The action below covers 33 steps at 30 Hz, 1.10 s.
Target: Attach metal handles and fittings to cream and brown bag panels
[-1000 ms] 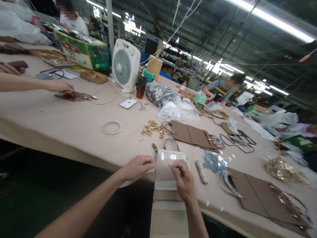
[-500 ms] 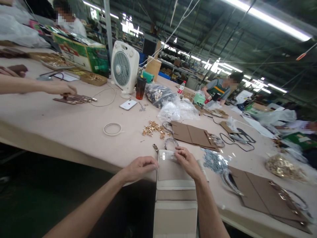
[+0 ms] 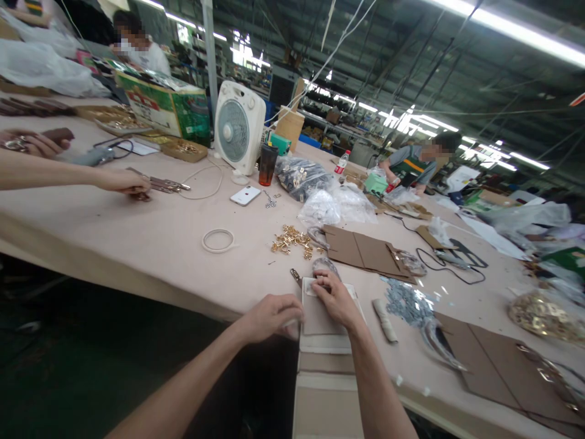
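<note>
A long beige leather-like panel [image 3: 325, 363] with pale edging and a brown band runs from the table's front edge down towards me. My right hand [image 3: 336, 299] rests over its far end, fingertips drawn together; whatever they pinch is hidden. A whitish film-like patch [image 3: 309, 288] shows beside those fingers. My left hand [image 3: 274, 316] is at the panel's left edge with curled fingers, its thumb blurred, and I cannot make out what it holds. Just beyond the panel's far left corner lies a small brown strap with a metal fitting [image 3: 296, 276]. A plastic-wrapped handle [image 3: 325, 266] lies beyond my right hand.
Gold metal fittings [image 3: 292, 239] lie beyond the panel, near brown bag pieces [image 3: 365, 251]. To the right are a beige roll [image 3: 384, 320], bluish small pieces [image 3: 408, 302] and more brown pieces [image 3: 498, 360]. A fan [image 3: 240, 125] stands behind a phone [image 3: 245, 195]. A co-worker's hand [image 3: 130, 182] handles brown straps.
My right hand has shifted left across the panel's far end, covering the metal piece seen there before. My left hand stays at the left edge. The view has turned slightly left.
</note>
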Each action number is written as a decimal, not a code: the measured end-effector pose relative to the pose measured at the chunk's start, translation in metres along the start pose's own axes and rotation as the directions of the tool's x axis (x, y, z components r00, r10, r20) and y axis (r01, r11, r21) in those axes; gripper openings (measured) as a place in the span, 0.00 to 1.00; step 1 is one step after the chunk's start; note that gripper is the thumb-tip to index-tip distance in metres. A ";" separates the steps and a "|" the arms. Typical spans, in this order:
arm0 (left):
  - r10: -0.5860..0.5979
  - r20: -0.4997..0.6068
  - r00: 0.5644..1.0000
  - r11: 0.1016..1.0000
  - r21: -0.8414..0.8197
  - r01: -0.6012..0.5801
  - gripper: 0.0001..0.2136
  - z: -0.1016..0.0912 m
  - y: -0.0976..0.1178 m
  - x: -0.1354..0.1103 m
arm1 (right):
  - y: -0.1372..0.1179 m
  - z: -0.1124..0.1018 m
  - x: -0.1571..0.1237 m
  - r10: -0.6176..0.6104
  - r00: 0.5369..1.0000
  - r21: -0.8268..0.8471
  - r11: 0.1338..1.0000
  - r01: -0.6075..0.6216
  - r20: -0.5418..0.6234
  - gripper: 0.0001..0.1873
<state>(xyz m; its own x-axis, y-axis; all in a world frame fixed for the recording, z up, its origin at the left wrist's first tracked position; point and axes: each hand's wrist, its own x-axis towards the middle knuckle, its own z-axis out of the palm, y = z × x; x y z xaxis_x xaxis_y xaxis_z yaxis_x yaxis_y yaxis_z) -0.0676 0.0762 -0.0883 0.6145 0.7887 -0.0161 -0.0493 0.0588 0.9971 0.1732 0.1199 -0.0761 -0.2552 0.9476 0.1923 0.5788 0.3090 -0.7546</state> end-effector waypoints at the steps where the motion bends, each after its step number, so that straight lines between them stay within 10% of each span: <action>1: -0.009 0.001 1.000 1.000 0.003 0.009 0.18 0.000 0.000 0.000 | 0.001 0.001 0.001 -0.008 1.000 -0.005 1.000 0.008 -0.014 0.13; 10: 0.007 -0.060 0.998 1.000 -0.009 -0.007 0.20 -0.001 -0.006 -0.001 | 0.006 0.007 -0.001 -0.066 0.997 -0.076 0.995 0.062 -0.040 0.08; 16: 0.001 -0.043 0.999 0.999 0.048 0.001 0.19 -0.001 -0.005 -0.001 | 0.003 0.005 0.000 -0.049 0.998 -0.112 0.993 0.044 -0.041 0.28; 24: 0.000 -0.057 0.998 0.996 0.093 0.005 0.20 0.003 -0.008 -0.004 | 0.007 0.010 0.014 -0.033 0.997 -0.096 0.995 0.026 -0.069 0.06; 33: 0.037 -0.047 0.998 0.970 0.241 -0.024 0.34 -0.002 -0.004 -0.001 | -0.001 0.027 0.002 -0.069 0.947 -0.161 0.987 0.019 -0.313 0.09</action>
<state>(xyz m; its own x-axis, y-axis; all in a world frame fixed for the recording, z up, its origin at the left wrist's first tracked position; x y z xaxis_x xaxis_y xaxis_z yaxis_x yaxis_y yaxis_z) -0.0691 0.0761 -0.0925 0.5742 0.8185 0.0170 0.1266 -0.1093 0.9859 0.1514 0.1196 -0.0916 -0.0398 0.9016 0.4306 0.6907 0.3362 -0.6402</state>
